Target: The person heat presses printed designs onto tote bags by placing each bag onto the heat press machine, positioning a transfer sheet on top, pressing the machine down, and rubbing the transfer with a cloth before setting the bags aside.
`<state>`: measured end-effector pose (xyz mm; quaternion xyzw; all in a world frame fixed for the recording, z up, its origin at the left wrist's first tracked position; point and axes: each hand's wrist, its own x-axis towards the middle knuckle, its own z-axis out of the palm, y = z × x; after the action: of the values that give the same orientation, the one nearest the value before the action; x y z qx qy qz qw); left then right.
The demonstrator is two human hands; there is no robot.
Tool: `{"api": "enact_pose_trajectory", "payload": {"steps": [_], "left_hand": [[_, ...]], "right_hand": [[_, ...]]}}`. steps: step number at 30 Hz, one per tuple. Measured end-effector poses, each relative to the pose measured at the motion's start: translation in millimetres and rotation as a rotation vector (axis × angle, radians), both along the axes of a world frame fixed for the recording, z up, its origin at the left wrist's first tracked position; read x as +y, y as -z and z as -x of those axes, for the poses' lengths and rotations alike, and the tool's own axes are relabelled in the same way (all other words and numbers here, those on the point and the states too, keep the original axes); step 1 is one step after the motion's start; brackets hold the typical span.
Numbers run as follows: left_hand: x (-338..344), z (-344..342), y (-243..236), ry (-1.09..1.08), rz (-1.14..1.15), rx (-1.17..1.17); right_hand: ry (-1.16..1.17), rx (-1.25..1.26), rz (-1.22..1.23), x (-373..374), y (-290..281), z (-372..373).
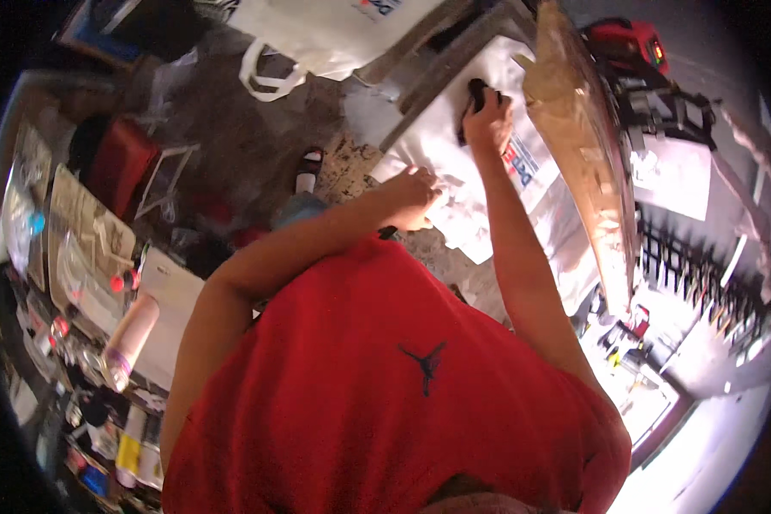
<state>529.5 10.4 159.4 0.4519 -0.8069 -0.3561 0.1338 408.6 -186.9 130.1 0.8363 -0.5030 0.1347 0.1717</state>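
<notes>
A white bag [527,94] with red and blue print lies spread on the work surface in front of me. My right hand [490,128] is closed around a black hand-sized tool [476,89] resting on the bag's far part; its exact kind is unclear. Nearer and to the left, my left hand [413,199] has curled fingers at the bag's near edge, where it seems to grip the white material. Small details between those fingers are blurred.
A brown, tape-covered long panel [587,154] borders the bag on the right. Another white bag [317,38] with a loop handle sits at the far side. A red device [630,43] with lit digits stands far right. Bottles and a pink roll [133,330] clutter the left.
</notes>
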Motion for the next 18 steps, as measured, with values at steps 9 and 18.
{"api": "enact_pose_trajectory", "payload": {"steps": [9, 18], "left_hand": [[-15.5, -17.8, -12.9, 0.013, -0.111, 0.086], [-13.0, 1.9, -12.9, -0.489, -0.117, 0.069]], "right_hand": [[0.204, -0.091, -0.109, 59.7, -16.1, 169.7], [-0.024, -0.284, -0.336, 40.3, -17.1, -19.7]]}}
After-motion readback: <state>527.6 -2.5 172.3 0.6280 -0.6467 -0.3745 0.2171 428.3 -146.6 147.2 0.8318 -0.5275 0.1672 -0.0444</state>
